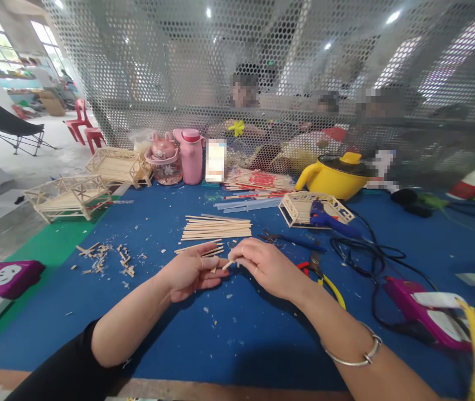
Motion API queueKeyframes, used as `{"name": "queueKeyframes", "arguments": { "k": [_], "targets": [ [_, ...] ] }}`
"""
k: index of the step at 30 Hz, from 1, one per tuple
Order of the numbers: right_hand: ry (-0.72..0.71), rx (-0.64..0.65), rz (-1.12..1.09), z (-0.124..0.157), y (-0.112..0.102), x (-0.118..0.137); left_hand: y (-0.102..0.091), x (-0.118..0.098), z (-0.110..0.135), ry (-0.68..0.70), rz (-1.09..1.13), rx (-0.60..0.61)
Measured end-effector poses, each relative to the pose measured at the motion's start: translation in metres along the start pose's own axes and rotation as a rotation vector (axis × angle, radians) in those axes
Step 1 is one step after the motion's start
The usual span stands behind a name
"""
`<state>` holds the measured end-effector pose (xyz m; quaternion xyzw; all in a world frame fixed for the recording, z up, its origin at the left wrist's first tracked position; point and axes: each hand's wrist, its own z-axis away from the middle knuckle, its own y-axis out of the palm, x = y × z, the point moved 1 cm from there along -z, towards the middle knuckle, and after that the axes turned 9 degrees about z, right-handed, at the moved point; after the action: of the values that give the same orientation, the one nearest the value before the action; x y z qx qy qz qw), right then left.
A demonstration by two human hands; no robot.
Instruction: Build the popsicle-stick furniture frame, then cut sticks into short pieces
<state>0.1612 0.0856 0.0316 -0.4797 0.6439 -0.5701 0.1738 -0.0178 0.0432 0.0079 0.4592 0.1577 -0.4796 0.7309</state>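
My right hand (265,266) pinches a short piece of wooden stick (228,265) between thumb and fingertips. Facing it, my left hand (195,271) is turned palm up with its fingers stretched out, and small stick pieces (214,270) appear to lie under its thumb; exactly how they are held is partly hidden. Both hands are just above the blue table mat (170,334). Behind them lies a row of long wooden sticks (216,227), with a few shorter ones near my left fingers. Yellow-and-red handled pliers (316,264) lie beside my right hand.
Stick offcuts (103,256) are scattered on the left. Small wooden stick frames (70,197) stand at the back left. A blue glue gun (331,219) rests on another frame (294,210). Behind are a pink bottle (192,159), a phone (215,161) and a yellow pot (333,181); cables (377,262) run right.
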Motion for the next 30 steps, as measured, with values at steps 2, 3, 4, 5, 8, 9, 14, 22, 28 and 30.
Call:
{"name": "queueKeyframes", "arguments": {
  "k": [2,3,4,5,8,9,14,22,28,30],
  "targets": [
    [-0.047,0.029,0.001,0.001,0.000,0.002,0.004,0.004,0.002,-0.059,0.006,0.044],
    [-0.061,0.041,0.000,0.001,0.001,0.003,0.005,0.006,0.003,-0.080,0.012,0.062],
    [-0.070,0.048,-0.002,0.001,0.003,0.003,0.006,0.007,0.003,-0.094,0.018,0.076],
    [-0.074,0.052,-0.007,0.001,0.003,0.004,0.007,0.009,0.003,-0.102,0.021,0.084],
    [-0.061,0.068,-0.045,0.000,0.004,0.004,0.007,0.012,0.003,-0.092,0.007,0.097],
    [-0.048,0.076,-0.063,0.000,0.004,0.004,0.007,0.013,0.003,-0.086,-0.006,0.099],
    [0.051,0.100,-0.173,0.000,0.003,0.003,0.007,0.014,0.004,-0.051,-0.074,0.111],
    [0.156,0.090,-0.250,0.000,0.007,0.003,0.011,0.018,0.005,0.026,-0.110,0.150],
    [0.210,-0.101,-0.285,0.002,0.007,0.007,0.016,0.015,0.006,0.247,0.019,0.109],
    [0.186,-0.141,-0.228,0.004,0.009,0.011,0.018,0.014,0.007,0.303,0.081,0.129]
  ]
}}
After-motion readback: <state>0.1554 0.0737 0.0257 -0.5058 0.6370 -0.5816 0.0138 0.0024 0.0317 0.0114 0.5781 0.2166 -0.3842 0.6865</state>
